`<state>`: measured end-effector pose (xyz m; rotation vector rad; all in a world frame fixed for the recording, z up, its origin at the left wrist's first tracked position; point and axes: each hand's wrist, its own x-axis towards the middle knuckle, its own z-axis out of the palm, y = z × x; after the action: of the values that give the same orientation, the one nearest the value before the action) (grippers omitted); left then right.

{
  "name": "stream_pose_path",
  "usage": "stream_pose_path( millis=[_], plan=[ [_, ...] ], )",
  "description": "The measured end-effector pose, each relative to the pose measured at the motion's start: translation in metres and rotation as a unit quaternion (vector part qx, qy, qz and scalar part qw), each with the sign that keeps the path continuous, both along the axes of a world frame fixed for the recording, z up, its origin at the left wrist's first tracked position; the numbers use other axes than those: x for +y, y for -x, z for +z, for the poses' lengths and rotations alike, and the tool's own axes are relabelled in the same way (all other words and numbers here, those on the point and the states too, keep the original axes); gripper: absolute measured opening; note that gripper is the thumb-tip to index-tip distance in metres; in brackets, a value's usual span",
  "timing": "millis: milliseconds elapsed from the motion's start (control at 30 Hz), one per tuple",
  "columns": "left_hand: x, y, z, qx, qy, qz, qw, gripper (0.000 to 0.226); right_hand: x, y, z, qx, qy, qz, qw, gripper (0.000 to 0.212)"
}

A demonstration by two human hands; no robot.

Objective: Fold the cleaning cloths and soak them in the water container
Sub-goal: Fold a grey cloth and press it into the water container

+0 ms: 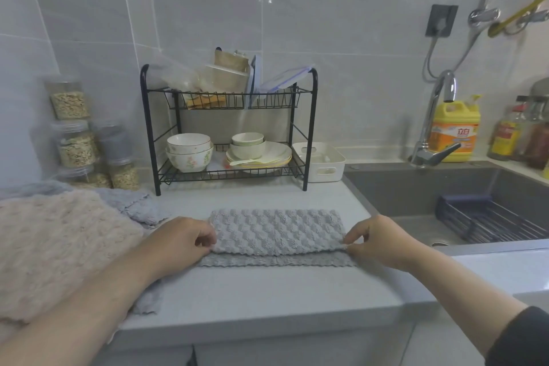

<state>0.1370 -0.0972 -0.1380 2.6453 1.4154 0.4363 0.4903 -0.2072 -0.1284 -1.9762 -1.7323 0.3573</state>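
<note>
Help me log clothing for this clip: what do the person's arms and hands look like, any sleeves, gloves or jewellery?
The left hand and right hand are bare: no gloves, rings or watch show. The left forearm is bare to the frame edge; the right forearm is bare up to a dark sleeve.

Grey tiled wall (326,9) rises behind a pale countertop (252,291) beside a grey sink (401,187).
</note>
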Motion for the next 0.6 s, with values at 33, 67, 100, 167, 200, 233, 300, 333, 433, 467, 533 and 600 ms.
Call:
stream_pose_path(
  millis=[33, 67, 100, 167, 200, 233, 300, 333, 433, 467, 533, 600],
  plan=[
    [0.0, 0.0, 0.001, -0.004, -0.001, -0.001, 1.0, 0.026, 0.0, -0.001, -0.001, -0.001, -0.002, -0.003, 1.0, 0.005],
    [-0.001, -0.001, 0.002, -0.011, -0.004, 0.0, 1.0, 0.026, 0.0, -0.001, -0.002, 0.0, -0.006, -0.005, 1.0, 0.005],
    [-0.001, -0.001, 0.004, -0.02, -0.006, 0.001, 1.0, 0.025, -0.001, -0.002, -0.002, 0.002, -0.011, -0.007, 1.0, 0.005],
    [-0.003, -0.002, 0.006, -0.036, 0.0, -0.004, 0.999, 0.024, -0.002, -0.006, -0.004, -0.001, -0.016, -0.002, 1.0, 0.008],
    [-0.004, -0.002, 0.006, -0.035, 0.007, -0.011, 0.999, 0.023, -0.002, -0.007, -0.005, -0.004, -0.01, 0.004, 1.0, 0.008],
    [-0.005, -0.002, 0.006, -0.026, 0.017, -0.019, 0.999, 0.021, -0.003, -0.009, -0.006, -0.008, 0.0, 0.012, 1.0, 0.008],
    [-0.006, -0.004, 0.002, -0.004, 0.034, -0.036, 0.999, 0.022, -0.003, -0.01, -0.008, -0.023, 0.026, 0.029, 0.999, 0.011],
    [-0.005, -0.004, 0.001, 0.004, 0.041, -0.044, 0.998, 0.024, -0.003, -0.01, -0.009, -0.03, 0.035, 0.038, 0.998, 0.013],
    [-0.003, -0.006, 0.0, 0.016, 0.043, -0.057, 0.997, 0.029, -0.001, -0.012, -0.01, -0.056, 0.042, 0.052, 0.996, 0.015],
    [-0.001, -0.007, 0.001, 0.017, 0.031, -0.056, 0.998, 0.03, 0.0, -0.012, -0.01, -0.067, 0.035, 0.05, 0.996, 0.015],
    [0.0, -0.009, 0.001, -0.005, -0.004, -0.046, 0.999, 0.029, 0.001, -0.013, -0.008, -0.073, 0.005, 0.055, 0.996, 0.016],
    [0.0, -0.011, 0.003, -0.061, -0.008, -0.027, 0.998, 0.031, 0.0, -0.013, -0.006, -0.054, -0.028, 0.068, 0.996, 0.022]
  ],
)
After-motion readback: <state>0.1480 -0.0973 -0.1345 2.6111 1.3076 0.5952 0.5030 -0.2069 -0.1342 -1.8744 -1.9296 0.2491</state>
